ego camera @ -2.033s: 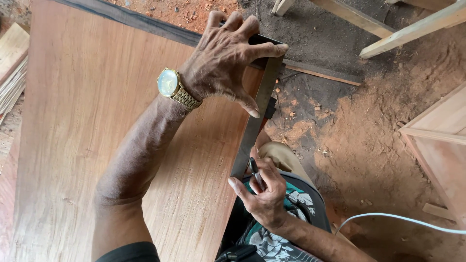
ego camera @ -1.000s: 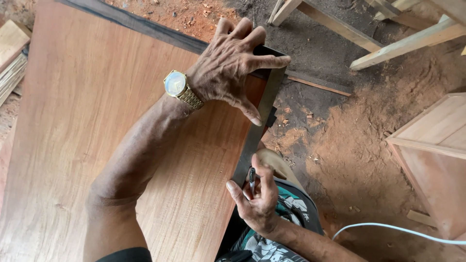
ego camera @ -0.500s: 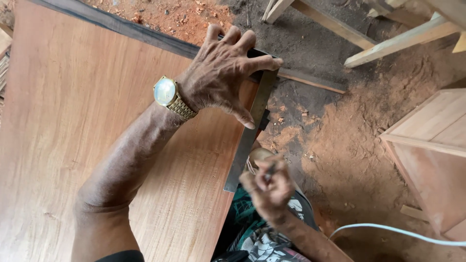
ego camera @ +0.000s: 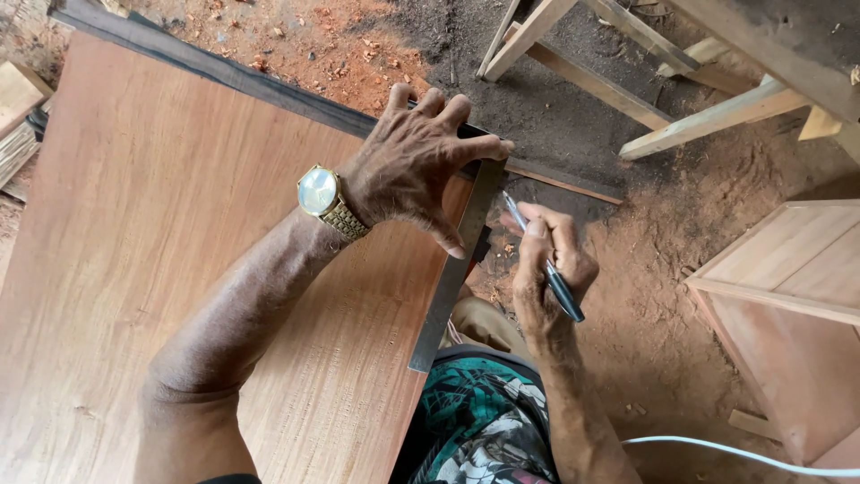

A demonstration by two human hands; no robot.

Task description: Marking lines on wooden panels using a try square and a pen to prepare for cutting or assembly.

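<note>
Nearest me I see a patterned teal garment (ego camera: 484, 421) and a white cable (ego camera: 743, 453) on the sawdust-covered floor (ego camera: 663, 296), and just beyond them my right hand (ego camera: 546, 264) has its grip closed around a dark pen (ego camera: 544, 262), tip pointing far-left toward the metal try square (ego camera: 457, 269). That square's blade lies along the right edge of the large reddish plywood sheet (ego camera: 161, 206), and my left hand (ego camera: 417, 161), gold wristwatch (ego camera: 322, 197) on the wrist, presses down on its far end with fingers spread, flat rather than clenched. Farther off stand pale timber frame legs (ego camera: 618, 81), with an unfinished wooden cabinet (ego camera: 788, 296) at the right.
</note>
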